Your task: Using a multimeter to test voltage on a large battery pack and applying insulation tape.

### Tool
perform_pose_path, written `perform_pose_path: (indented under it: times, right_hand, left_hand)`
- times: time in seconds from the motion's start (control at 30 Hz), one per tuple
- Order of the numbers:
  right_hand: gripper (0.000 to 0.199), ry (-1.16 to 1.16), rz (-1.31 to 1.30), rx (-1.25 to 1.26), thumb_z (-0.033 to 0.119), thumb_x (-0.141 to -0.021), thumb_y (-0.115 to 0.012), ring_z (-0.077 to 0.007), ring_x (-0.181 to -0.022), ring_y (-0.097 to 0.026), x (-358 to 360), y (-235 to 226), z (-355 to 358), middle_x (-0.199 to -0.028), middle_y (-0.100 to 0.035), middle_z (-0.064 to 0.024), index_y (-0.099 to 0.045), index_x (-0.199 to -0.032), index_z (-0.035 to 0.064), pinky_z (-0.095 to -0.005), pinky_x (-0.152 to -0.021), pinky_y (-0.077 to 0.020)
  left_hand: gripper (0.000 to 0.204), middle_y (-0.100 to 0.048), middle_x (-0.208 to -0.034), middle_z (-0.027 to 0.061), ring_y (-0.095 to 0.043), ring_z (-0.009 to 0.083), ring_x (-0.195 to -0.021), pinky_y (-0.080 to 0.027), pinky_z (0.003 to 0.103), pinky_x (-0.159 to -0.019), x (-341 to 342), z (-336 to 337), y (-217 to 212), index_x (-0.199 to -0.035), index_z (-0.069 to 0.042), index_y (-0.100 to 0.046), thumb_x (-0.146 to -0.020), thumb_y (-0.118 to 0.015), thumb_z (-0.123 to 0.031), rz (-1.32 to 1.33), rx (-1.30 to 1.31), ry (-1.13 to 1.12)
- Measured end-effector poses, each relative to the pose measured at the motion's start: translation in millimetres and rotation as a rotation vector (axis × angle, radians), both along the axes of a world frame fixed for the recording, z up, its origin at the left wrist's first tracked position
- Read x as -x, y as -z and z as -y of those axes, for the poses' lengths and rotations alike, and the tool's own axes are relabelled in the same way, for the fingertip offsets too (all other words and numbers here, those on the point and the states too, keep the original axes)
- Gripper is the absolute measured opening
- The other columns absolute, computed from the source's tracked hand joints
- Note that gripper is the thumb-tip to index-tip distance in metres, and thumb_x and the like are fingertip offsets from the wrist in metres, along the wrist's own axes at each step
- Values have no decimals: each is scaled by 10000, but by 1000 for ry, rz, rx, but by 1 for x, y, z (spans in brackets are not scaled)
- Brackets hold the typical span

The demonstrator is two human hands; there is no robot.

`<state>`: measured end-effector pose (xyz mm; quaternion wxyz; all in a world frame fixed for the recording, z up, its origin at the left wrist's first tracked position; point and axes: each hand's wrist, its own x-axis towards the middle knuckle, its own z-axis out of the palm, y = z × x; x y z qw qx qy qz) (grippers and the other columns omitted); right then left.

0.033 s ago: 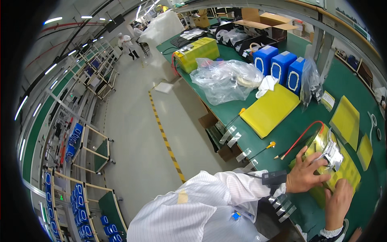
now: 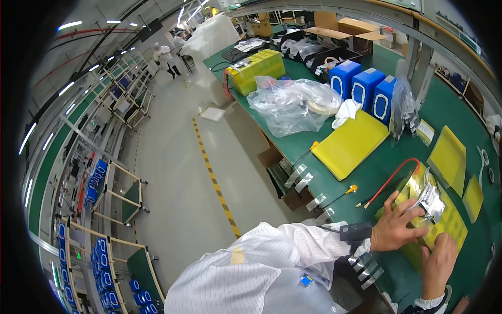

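A yellow-wrapped battery pack (image 2: 452, 222) lies at the right end of the green bench, in front of me. A crumpled silvery piece (image 2: 431, 196) sits on its top, and a red wire (image 2: 389, 180) loops out from its far left side. My left hand (image 2: 395, 227) rests on the pack's near left part, fingers spread, with the tips beside the silvery piece. Close by, my right hand (image 2: 440, 259) presses at the pack's near edge with fingers and thumb drawn together. Whatever those fingers may pinch is hidden.
Yellow sheets (image 2: 350, 144) lie stacked beyond the pack, with smaller yellow panels (image 2: 448, 157) to the right. Three blue battery packs (image 2: 366, 86), clear plastic bags (image 2: 293, 104) and another yellow pack (image 2: 256, 70) stand farther back. Taped cables (image 2: 340, 196) cross the bench's left edge.
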<state>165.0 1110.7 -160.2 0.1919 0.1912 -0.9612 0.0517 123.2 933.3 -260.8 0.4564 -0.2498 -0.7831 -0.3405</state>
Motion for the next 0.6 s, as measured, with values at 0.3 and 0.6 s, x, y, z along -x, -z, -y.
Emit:
perform_pose_path:
  times: [0.3,0.6]
  right_hand:
    - [449,-23,63,36,-33,-662,-812,-398,-805,-559,4,-11,-4,-862,-544,-177,-469,-947,22,-470,-714,-429]
    - [177,-100,123,12,23,-797,-669,-409,-713,-586,12,-39,4,-756,-540,-179,-497,-841,36,-491,-586,-439]
  left_hand:
    - [379,-550,-1324,5,-414,290,-1348,-128,646,-1133,0,0,-1,-1101,-355,-692,-738,-797,-377,9,11,2]
    - [392,-595,-1252,7,-446,302,-1316,-184,694,-1073,3,9,-1,-1130,-365,-700,-747,-782,-390,87,96,27]
